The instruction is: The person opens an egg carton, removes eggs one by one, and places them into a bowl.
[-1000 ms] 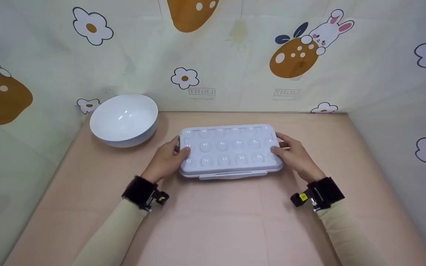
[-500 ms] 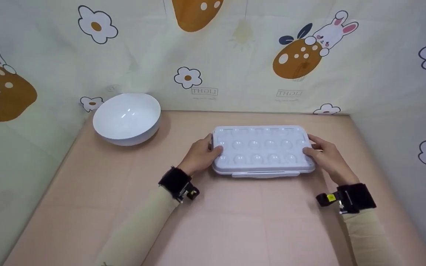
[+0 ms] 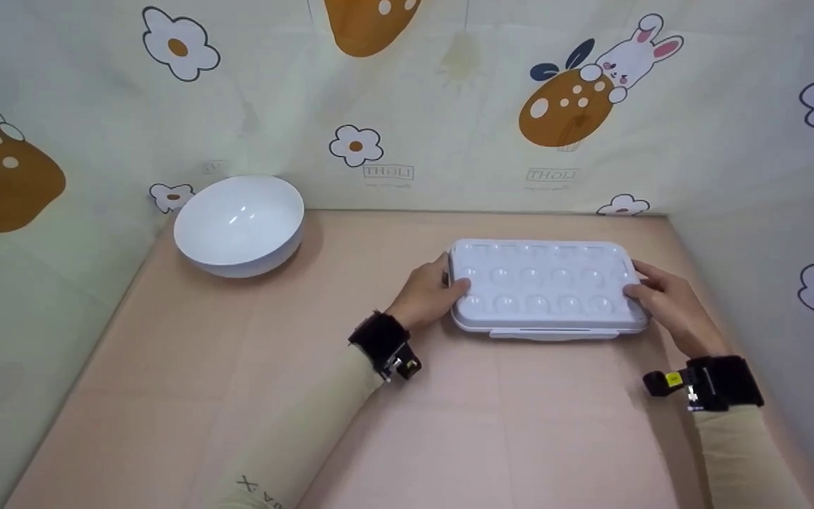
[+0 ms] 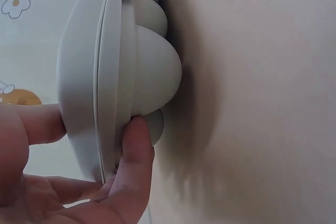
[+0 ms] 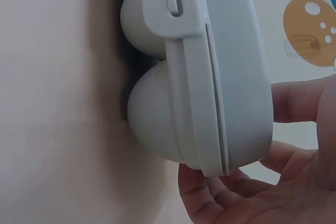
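Note:
A white lidded egg box (image 3: 548,283) with rows of round bumps on its lid lies level between both hands, right of the middle in the head view. My left hand (image 3: 427,293) grips its left end, thumb on top of the lid and fingers underneath. At the opposite end, my right hand (image 3: 675,311) holds it the same way. The left wrist view shows the rounded cups (image 4: 155,69) of its base close over the tabletop, beside their shadow. A clip latch (image 5: 173,3) on the front edge appears fastened in the right wrist view.
A large white bowl (image 3: 241,226) stands at the back left of the pink-beige tabletop (image 3: 442,424), well apart from the box. Patterned cloth walls (image 3: 449,92) with rabbits and flowers enclose the back and both sides.
Both hands have carried the egg box rightward across the table, from the middle toward the right side. It stays level, with both grips kept. The bowl has not moved.

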`<action>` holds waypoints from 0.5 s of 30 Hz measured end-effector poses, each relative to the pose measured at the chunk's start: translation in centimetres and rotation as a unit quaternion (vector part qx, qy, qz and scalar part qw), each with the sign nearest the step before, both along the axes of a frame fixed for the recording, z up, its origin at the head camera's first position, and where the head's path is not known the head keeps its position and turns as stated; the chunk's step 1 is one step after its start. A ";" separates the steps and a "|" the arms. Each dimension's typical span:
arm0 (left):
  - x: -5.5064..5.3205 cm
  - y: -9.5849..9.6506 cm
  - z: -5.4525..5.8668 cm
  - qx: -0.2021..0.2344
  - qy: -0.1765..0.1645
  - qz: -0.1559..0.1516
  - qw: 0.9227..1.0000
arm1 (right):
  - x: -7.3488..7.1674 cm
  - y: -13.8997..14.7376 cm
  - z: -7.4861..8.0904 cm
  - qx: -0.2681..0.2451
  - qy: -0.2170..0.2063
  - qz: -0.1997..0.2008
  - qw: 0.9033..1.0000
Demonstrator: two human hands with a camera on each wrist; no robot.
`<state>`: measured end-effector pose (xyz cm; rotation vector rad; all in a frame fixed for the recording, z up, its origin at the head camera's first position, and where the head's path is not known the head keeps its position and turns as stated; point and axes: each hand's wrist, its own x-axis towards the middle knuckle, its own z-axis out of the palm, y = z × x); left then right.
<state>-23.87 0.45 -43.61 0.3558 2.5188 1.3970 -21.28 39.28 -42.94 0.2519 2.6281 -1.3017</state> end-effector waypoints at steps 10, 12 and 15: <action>-0.1 1.8 -0.6 -0.014 0.003 -0.015 1.000 | -0.1 1.5 -0.5 0.013 0.022 -0.022 0.999; -0.1 1.8 -0.7 -0.013 0.003 -0.015 1.000 | -0.1 1.5 -0.5 0.016 0.026 -0.024 0.999; -0.1 1.9 -0.6 -0.013 0.002 -0.016 1.000 | 0.1 1.6 -0.6 0.023 0.028 -0.019 0.999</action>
